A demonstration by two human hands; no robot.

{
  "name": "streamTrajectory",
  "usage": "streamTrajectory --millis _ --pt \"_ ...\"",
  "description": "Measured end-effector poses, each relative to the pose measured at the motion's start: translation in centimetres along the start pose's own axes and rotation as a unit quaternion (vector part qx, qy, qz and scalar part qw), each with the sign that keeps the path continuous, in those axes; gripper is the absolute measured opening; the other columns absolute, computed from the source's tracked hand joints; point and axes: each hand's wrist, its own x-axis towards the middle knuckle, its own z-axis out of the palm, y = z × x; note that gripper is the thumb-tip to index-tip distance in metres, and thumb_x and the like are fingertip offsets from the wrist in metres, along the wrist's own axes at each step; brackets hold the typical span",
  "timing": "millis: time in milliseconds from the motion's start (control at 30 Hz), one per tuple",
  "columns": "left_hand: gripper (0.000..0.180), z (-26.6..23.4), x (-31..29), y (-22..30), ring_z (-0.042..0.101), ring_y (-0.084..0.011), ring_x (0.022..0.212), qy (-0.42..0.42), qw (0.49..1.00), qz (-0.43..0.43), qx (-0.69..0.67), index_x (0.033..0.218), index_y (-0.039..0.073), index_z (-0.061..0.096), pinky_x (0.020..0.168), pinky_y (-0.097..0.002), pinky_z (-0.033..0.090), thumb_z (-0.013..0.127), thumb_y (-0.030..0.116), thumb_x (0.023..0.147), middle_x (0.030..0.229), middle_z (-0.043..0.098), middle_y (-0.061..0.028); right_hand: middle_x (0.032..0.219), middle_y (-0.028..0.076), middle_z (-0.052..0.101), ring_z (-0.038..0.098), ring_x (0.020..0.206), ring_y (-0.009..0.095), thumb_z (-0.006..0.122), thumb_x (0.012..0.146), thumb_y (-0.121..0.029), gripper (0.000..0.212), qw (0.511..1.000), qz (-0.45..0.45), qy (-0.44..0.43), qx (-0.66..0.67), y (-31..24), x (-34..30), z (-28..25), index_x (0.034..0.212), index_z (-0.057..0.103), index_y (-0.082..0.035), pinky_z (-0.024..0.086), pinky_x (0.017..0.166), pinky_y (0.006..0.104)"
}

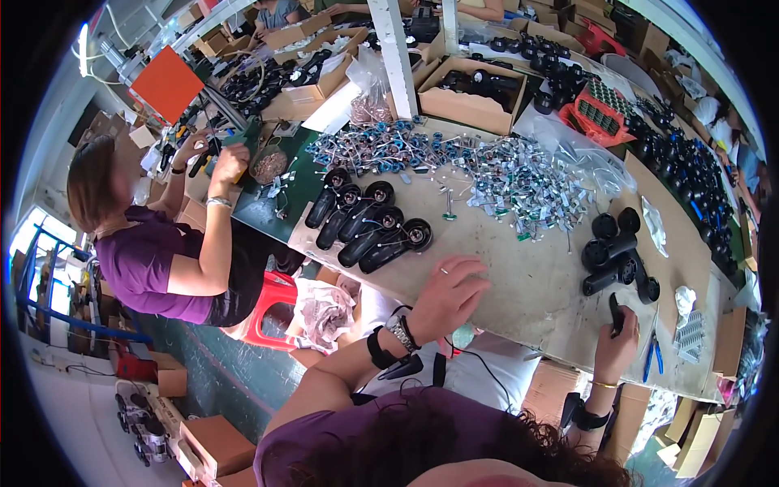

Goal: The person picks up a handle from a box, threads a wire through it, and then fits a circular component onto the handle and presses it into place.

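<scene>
My left hand [451, 299] is over the near edge of the table, fingers spread and holding nothing. To its upper left, several black handle-shaped plastic housings [375, 245] lie side by side, thin wires at their round ends. My right hand [617, 351] grips a small, dark, curved plastic piece [617, 315] near the table's right front. Just beyond it lies a cluster of black round-headed housings [604, 253]. Blue-handled pliers [652, 357] rest right of this hand. Farther back spreads a heap of small green circuit boards with wires [527, 183].
On the left, a co-worker in purple [162, 264] works at a bench beside a red stool [272, 312]. A cardboard box of black parts [469, 114] stands behind the heap, next to a white post [393, 61]. A grey grid-like tray [690, 337] lies at the right edge.
</scene>
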Motion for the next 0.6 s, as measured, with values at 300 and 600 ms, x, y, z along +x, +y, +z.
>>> streamTrajectory --millis 300,600 --pt "0.018 2.1 0.7 1.4 0.067 -0.0231 0.100 -0.130 0.929 -0.160 -0.308 0.111 0.004 0.069 0.086 -0.0345 0.052 0.063 0.017 0.100 0.105 0.070 -0.0070 0.113 0.015 0.070 0.065 0.103 0.035 0.062 0.071 0.013 0.039 0.968 -0.221 0.041 0.113 -9.2 0.1 -2.5 0.107 0.067 -0.001 0.054 0.089 0.0437" --pt "0.035 1.5 1.9 2.7 0.065 -0.0106 0.093 -0.136 0.576 -0.440 -0.676 0.118 0.004 0.065 0.080 -0.0298 0.055 0.054 0.035 0.107 0.105 0.069 -0.0035 0.117 0.008 0.069 0.065 0.108 0.028 0.071 0.070 -0.007 0.036 0.839 -0.484 -0.100 0.226 -16.5 -0.7 -0.5 0.106 0.072 -0.008 0.054 0.095 0.0464"
